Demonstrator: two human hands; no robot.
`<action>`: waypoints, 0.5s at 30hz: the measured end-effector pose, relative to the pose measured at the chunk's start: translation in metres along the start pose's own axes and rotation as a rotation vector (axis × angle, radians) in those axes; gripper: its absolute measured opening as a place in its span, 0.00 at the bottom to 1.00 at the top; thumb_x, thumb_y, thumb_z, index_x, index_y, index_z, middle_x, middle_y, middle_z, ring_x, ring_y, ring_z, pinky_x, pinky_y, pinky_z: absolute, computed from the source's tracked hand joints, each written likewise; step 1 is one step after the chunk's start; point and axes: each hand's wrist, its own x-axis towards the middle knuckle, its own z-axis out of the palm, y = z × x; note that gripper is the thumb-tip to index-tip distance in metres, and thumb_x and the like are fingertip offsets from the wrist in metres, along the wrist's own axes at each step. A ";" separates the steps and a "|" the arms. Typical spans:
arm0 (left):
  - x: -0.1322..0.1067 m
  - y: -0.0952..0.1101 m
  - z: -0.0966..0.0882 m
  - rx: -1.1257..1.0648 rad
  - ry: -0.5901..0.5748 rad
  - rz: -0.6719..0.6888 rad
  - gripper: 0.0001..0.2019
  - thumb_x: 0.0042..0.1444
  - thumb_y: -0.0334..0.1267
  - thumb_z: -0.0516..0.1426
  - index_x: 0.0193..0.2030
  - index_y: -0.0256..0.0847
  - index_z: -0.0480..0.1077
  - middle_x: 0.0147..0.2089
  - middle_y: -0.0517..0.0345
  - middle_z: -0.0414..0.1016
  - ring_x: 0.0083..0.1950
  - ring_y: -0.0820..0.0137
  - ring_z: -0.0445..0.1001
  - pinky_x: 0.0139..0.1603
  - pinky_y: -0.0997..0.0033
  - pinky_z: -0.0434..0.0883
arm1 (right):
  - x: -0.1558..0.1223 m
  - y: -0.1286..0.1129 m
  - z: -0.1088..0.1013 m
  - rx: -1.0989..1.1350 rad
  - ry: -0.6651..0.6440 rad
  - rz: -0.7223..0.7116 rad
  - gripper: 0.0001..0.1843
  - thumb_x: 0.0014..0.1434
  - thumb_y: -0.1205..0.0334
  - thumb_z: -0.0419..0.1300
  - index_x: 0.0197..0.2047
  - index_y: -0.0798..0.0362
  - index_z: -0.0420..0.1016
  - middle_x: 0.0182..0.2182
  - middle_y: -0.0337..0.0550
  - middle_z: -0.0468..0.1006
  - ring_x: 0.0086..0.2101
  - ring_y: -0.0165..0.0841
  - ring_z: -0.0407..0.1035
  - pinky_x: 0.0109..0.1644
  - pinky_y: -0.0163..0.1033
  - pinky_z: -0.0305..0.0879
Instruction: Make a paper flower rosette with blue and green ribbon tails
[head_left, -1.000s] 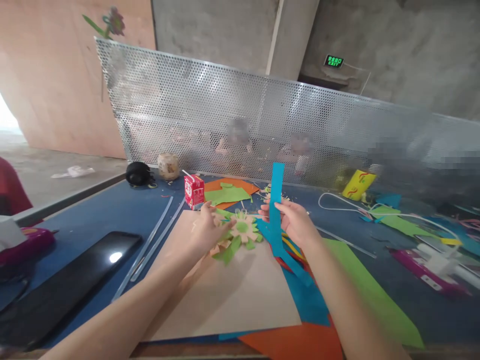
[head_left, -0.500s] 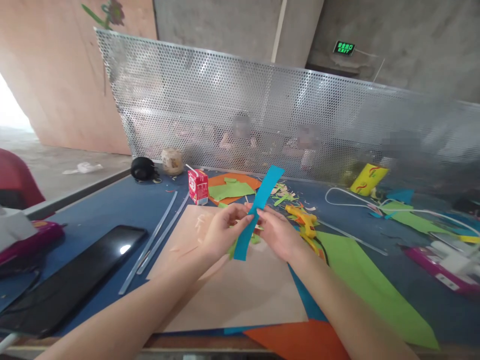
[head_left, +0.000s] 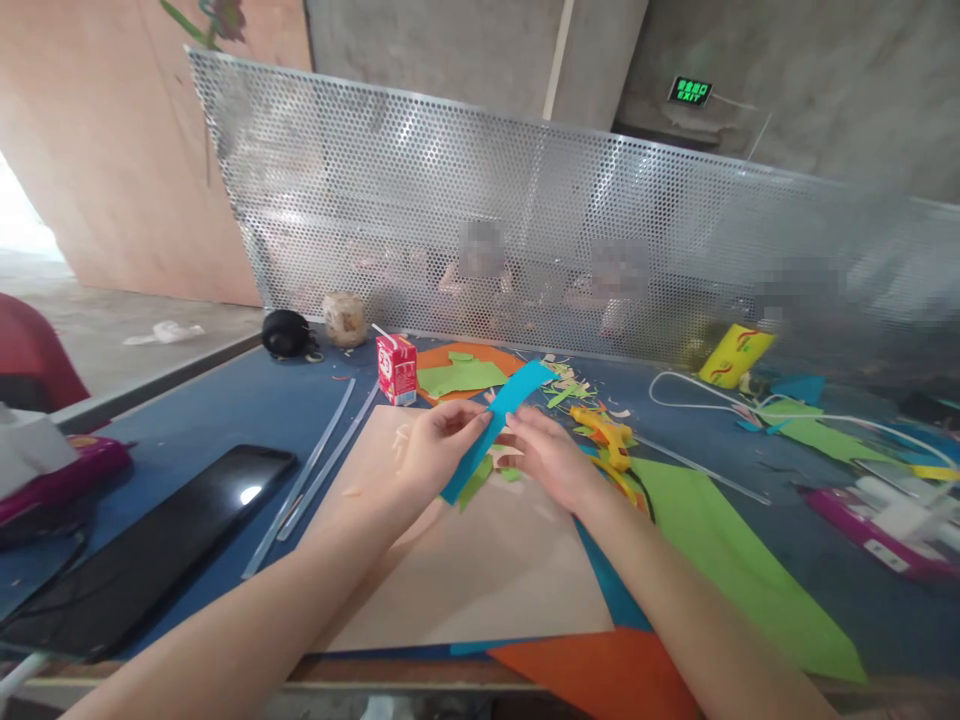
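Note:
A blue paper strip slants between my hands above a beige sheet. My left hand pinches its left edge between thumb and fingers. At the strip's right side, my right hand has thumb and forefinger against it, the other fingers loosely curled. Small green paper pieces lie on the sheet under the strip, partly hidden by it. Just right of my right hand rests a yellow glue gun.
Clear glue sticks and a black phone lie to the left. A red drink carton stands farther back. Green paper and orange paper lie right and in front. A perforated metal panel borders the back, with people behind it.
The blue strip has tilted nearer to flat, its top end dropping and its lower end moving left. Both hands have stayed on it, the right fingers shifting slightly.

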 end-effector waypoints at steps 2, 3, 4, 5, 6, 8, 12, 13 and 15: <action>0.001 0.001 -0.004 0.026 0.029 -0.007 0.08 0.42 0.42 0.60 0.25 0.39 0.71 0.22 0.61 0.71 0.23 0.75 0.68 0.23 0.77 0.65 | -0.002 -0.011 -0.016 -0.452 0.037 0.015 0.23 0.52 0.54 0.58 0.51 0.49 0.63 0.47 0.45 0.70 0.39 0.34 0.69 0.37 0.37 0.65; 0.001 0.002 -0.005 0.039 0.048 -0.010 0.09 0.42 0.43 0.60 0.25 0.39 0.71 0.22 0.62 0.70 0.22 0.75 0.67 0.22 0.77 0.64 | -0.004 -0.016 -0.025 -0.750 0.121 -0.018 0.24 0.53 0.55 0.57 0.53 0.51 0.61 0.48 0.47 0.69 0.41 0.34 0.68 0.42 0.37 0.64; 0.002 0.003 -0.007 0.050 0.065 -0.011 0.09 0.43 0.43 0.60 0.25 0.39 0.71 0.22 0.62 0.70 0.22 0.76 0.67 0.21 0.78 0.64 | -0.005 -0.021 -0.034 -1.079 0.191 0.008 0.24 0.54 0.54 0.56 0.53 0.52 0.61 0.48 0.49 0.69 0.43 0.35 0.67 0.45 0.38 0.62; 0.002 0.004 -0.009 0.059 0.080 -0.011 0.09 0.43 0.43 0.60 0.26 0.40 0.71 0.22 0.62 0.70 0.22 0.76 0.67 0.20 0.78 0.63 | -0.007 -0.025 -0.041 -1.361 0.196 0.100 0.23 0.55 0.53 0.54 0.52 0.54 0.62 0.49 0.51 0.69 0.46 0.38 0.65 0.47 0.40 0.60; 0.002 0.004 -0.011 0.066 0.092 -0.013 0.09 0.43 0.44 0.60 0.27 0.40 0.71 0.23 0.62 0.71 0.22 0.75 0.67 0.20 0.78 0.63 | -0.008 -0.027 -0.047 -1.454 0.201 0.161 0.23 0.53 0.53 0.56 0.49 0.58 0.66 0.47 0.56 0.69 0.47 0.43 0.64 0.47 0.43 0.60; 0.003 0.004 -0.013 0.074 0.108 -0.022 0.10 0.44 0.44 0.60 0.28 0.40 0.72 0.24 0.61 0.71 0.23 0.75 0.67 0.20 0.78 0.63 | -0.009 -0.026 -0.054 -1.555 0.155 0.277 0.21 0.51 0.52 0.58 0.42 0.61 0.70 0.42 0.59 0.72 0.44 0.48 0.67 0.42 0.44 0.61; 0.005 0.004 -0.015 0.082 0.111 -0.032 0.10 0.45 0.44 0.59 0.28 0.39 0.71 0.25 0.60 0.72 0.24 0.75 0.68 0.22 0.79 0.64 | -0.008 -0.020 -0.054 -1.580 0.074 0.360 0.19 0.49 0.51 0.60 0.40 0.56 0.70 0.43 0.53 0.71 0.40 0.43 0.69 0.36 0.38 0.61; 0.005 0.004 -0.015 0.085 0.106 -0.031 0.10 0.45 0.44 0.59 0.28 0.39 0.71 0.25 0.60 0.72 0.24 0.75 0.68 0.22 0.79 0.63 | -0.009 -0.020 -0.054 -1.587 0.072 0.379 0.20 0.49 0.52 0.60 0.41 0.55 0.69 0.44 0.53 0.71 0.41 0.42 0.69 0.36 0.38 0.61; 0.005 0.004 -0.015 0.092 0.094 -0.025 0.10 0.45 0.44 0.59 0.28 0.40 0.71 0.25 0.60 0.72 0.24 0.75 0.67 0.21 0.78 0.63 | -0.010 -0.024 -0.055 -1.598 0.078 0.431 0.21 0.49 0.53 0.60 0.44 0.56 0.68 0.44 0.54 0.71 0.40 0.42 0.69 0.34 0.38 0.61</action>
